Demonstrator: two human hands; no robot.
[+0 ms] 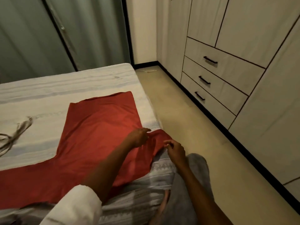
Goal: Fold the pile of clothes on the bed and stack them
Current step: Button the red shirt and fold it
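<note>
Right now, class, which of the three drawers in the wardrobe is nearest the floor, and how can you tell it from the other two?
The bottom drawer: it sits lowest in the stack, just above the black skirting, under the middle drawer and top drawer.
</note>
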